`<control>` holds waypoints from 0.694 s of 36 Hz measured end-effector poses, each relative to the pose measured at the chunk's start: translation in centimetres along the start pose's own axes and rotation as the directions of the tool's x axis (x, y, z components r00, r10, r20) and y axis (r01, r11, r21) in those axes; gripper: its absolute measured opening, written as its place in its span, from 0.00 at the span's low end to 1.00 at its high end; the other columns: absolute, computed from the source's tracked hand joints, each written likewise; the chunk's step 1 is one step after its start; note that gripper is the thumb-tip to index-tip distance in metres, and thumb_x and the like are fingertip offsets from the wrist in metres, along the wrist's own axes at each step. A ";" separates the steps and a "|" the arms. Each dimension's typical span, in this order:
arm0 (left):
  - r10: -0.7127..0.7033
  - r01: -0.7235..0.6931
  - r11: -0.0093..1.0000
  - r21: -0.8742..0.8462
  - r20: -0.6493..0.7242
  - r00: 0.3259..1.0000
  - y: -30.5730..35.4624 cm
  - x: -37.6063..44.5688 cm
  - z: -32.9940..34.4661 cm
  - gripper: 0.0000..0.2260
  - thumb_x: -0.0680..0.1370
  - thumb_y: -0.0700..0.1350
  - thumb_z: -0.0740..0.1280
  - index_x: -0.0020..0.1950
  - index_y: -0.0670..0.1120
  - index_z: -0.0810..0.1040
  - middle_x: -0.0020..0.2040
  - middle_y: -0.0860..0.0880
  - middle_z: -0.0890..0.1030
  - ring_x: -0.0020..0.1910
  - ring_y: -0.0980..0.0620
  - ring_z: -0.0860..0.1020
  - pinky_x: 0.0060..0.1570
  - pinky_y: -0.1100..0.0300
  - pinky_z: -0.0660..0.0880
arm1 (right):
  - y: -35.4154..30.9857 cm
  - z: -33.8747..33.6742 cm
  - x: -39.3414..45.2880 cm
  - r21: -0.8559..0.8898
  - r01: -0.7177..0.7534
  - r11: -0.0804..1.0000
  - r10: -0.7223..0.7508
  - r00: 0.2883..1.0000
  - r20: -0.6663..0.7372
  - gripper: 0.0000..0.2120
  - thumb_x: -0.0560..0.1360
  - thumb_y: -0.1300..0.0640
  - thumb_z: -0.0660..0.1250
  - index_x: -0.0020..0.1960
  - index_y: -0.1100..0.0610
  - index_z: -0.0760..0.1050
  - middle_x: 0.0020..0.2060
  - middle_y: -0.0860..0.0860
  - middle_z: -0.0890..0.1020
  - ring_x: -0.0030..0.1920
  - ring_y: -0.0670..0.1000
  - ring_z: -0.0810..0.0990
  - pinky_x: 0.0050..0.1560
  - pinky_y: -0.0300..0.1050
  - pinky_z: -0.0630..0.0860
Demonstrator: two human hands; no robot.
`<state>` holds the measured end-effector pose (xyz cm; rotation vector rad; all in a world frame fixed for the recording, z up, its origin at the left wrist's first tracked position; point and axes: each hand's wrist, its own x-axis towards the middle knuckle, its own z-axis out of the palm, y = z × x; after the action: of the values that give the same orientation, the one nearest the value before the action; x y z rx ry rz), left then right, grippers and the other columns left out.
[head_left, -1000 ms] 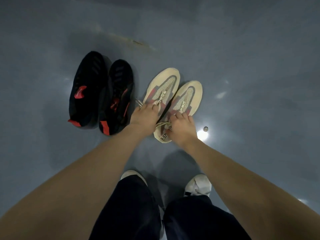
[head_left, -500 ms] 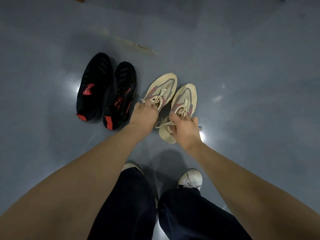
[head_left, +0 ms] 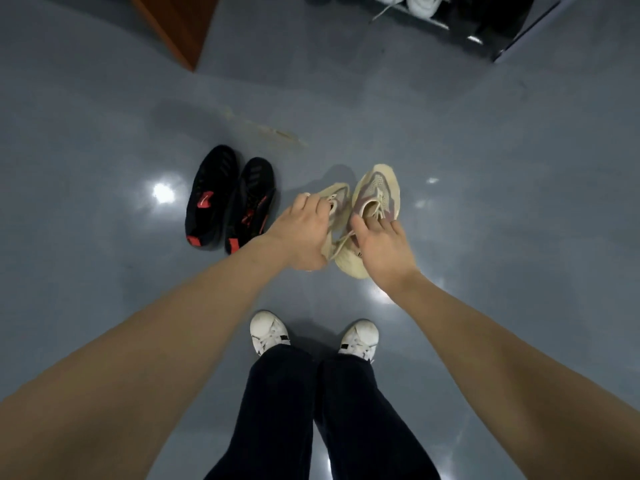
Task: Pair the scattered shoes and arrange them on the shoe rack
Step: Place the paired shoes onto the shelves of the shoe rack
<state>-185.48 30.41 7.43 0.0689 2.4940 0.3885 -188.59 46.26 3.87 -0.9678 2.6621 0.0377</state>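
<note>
Beige shoes, one per hand: left hand (head_left: 304,233) grips left shoe (head_left: 334,202), right hand (head_left: 381,244) grips right shoe (head_left: 377,192); both now lifted off floor (head_left: 485,202). Black pair (head_left: 228,199) alongside. Rack (head_left: 485,26) newly visible ahead, holding white shoes (head_left: 420,1).

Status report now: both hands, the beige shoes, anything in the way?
Left hand grips one beige shoe, right hand the other. Black pair on floor. Rack ahead, path open.

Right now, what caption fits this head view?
Left hand and right hand each hold a beige shoe; black pair waits.
</note>
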 end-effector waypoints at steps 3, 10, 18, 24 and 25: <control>-0.021 0.018 0.994 0.104 0.024 1.000 1.2 -1.2 -2.7 0.24 0.72 0.42 0.66 0.65 0.38 0.62 0.64 0.41 0.65 0.63 0.42 0.64 0.62 0.57 0.63 | 0.9 -2.8 -0.5 -0.019 -0.028 0.999 0.028 1.000 0.000 0.16 0.61 0.65 0.77 0.44 0.59 0.74 0.32 0.55 0.79 0.33 0.57 0.78 0.39 0.45 0.73; -0.046 0.055 0.973 0.225 -0.045 0.998 3.6 -3.4 -9.0 0.27 0.72 0.40 0.70 0.67 0.40 0.61 0.65 0.42 0.67 0.65 0.43 0.65 0.60 0.55 0.68 | 2.6 -10.0 -1.7 0.061 -0.058 0.996 0.055 0.998 0.041 0.11 0.76 0.58 0.63 0.52 0.66 0.74 0.46 0.63 0.79 0.48 0.63 0.77 0.52 0.53 0.68; -0.118 0.140 0.974 0.177 -0.130 0.984 7.4 -5.9 -15.2 0.30 0.72 0.39 0.71 0.69 0.41 0.59 0.64 0.42 0.67 0.64 0.43 0.65 0.51 0.56 0.74 | 3.1 -18.1 -2.3 0.110 -0.080 0.991 0.101 0.976 -0.195 0.10 0.69 0.59 0.74 0.41 0.62 0.73 0.35 0.58 0.78 0.35 0.60 0.77 0.41 0.49 0.73; -0.146 0.207 0.953 0.220 -0.265 0.953 8.8 -6.0 -20.1 0.24 0.72 0.37 0.69 0.65 0.42 0.63 0.61 0.43 0.69 0.61 0.44 0.68 0.49 0.58 0.71 | 4.6 -24.0 -1.3 0.238 -0.007 0.971 0.042 0.989 -0.143 0.12 0.75 0.57 0.63 0.55 0.62 0.69 0.52 0.58 0.74 0.55 0.60 0.71 0.62 0.51 0.61; -0.157 0.218 0.955 0.200 -0.280 0.947 8.8 -5.9 -21.0 0.24 0.73 0.37 0.69 0.65 0.42 0.63 0.61 0.43 0.69 0.61 0.44 0.68 0.46 0.59 0.71 | 4.8 -24.8 -0.9 0.263 0.000 0.965 0.029 0.994 -0.109 0.14 0.74 0.56 0.64 0.56 0.61 0.67 0.54 0.57 0.72 0.57 0.58 0.69 0.61 0.50 0.61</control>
<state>-193.19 32.52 29.51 -0.1383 2.7672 0.0271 -197.84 47.38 27.34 -0.8865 2.6852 -0.3678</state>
